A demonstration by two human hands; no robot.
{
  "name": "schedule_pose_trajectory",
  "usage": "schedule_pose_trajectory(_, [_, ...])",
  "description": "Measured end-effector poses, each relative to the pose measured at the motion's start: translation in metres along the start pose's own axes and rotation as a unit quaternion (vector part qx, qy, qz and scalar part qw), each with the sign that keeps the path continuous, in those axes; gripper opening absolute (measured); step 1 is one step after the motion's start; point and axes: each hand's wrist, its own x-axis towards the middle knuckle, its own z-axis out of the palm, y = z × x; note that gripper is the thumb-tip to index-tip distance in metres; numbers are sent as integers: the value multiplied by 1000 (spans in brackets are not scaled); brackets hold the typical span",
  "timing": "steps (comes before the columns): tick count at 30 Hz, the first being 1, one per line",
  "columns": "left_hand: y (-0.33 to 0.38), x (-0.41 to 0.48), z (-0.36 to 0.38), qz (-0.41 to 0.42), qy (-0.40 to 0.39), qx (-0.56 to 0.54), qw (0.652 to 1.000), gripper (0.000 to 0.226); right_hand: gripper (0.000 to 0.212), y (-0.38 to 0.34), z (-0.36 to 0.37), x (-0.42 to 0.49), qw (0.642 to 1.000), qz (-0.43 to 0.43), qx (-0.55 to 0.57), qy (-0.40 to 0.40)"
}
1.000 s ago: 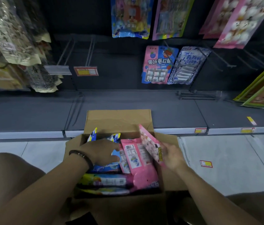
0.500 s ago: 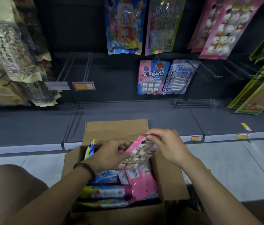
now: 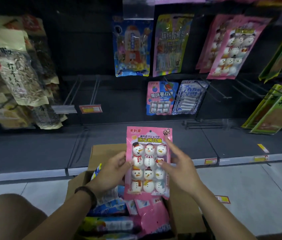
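Note:
A pink packet of snowman marshmallows (image 3: 148,163) is held upright, face toward me, above an open cardboard box (image 3: 185,207) on the floor. My left hand (image 3: 112,172) grips the packet's left edge, thumb on the front. My right hand (image 3: 176,163) is at its right edge with the forefinger stretched up along the side and the thumb on the front. Inside the box lie several more packets (image 3: 112,224), pink, blue and yellow.
Matching pink snowman packets (image 3: 232,49) hang on a peg at upper right. Blue and rainbow candy bags (image 3: 171,44) hang in the middle, dried snack bags (image 3: 15,71) at left, green packets (image 3: 273,108) at right. Bare metal pegs (image 3: 84,90) stick out over the grey bottom shelf (image 3: 32,149).
The pink packet came out of the box, was turned face up and raised upright in both hands. The view tilted up toward the hanging packets.

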Motion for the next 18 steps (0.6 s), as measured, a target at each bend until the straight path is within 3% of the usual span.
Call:
schedule_pose_trajectory(4, [5,1,6,6,2,-3,1000,23,89,-5,2,2,997,4,74,1])
schedule_pose_trajectory(9, [29,4,22,134,147,26,980,58,91,-20,-5,5,993,-10,115,9])
schedule_pose_trajectory(15, [69,14,37,208,64,52,975,70,99,-37,-30,16,991,-44,112,55])
schedule_pose_trajectory(18, [93,31,48,225,60,53,971,69,106,-40,-52,30,991,-49,100,73])
